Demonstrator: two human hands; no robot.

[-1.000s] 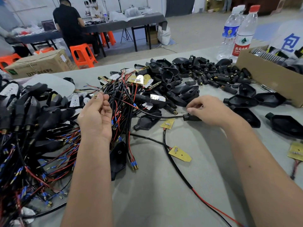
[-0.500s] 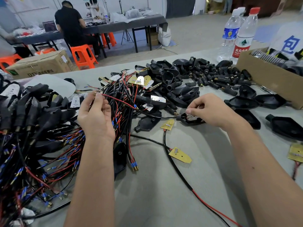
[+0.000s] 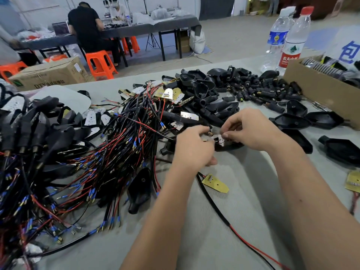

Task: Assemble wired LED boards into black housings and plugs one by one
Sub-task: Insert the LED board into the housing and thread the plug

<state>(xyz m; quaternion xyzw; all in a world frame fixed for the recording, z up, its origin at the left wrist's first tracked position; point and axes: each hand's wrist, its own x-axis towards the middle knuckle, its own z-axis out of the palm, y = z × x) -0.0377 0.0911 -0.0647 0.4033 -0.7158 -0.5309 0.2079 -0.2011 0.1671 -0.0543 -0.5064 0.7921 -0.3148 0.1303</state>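
Observation:
My right hand (image 3: 251,129) pinches a small white LED board (image 3: 221,140) that sits over a black housing (image 3: 231,147) on the grey table. My left hand (image 3: 192,151) has its fingers curled just left of it, at the board's wire and a brass-tipped black plug (image 3: 210,133); what it grips is partly hidden. A tangle of red and black wired boards (image 3: 136,133) lies left of the hands. Empty black housings (image 3: 204,94) and loose plugs (image 3: 259,90) are heaped behind. A yellow LED board (image 3: 215,183) with a black-red cable lies near my left wrist.
Finished black assemblies (image 3: 29,129) pile at the far left. A cardboard box (image 3: 321,94) stands at the right, two water bottles (image 3: 288,39) behind it. More housings (image 3: 321,119) lie to the right. People sit at another table in the background.
My left hand left the wire bundle and moved right to meet my right hand. The right hand lifted slightly and now pinches the board over the housing.

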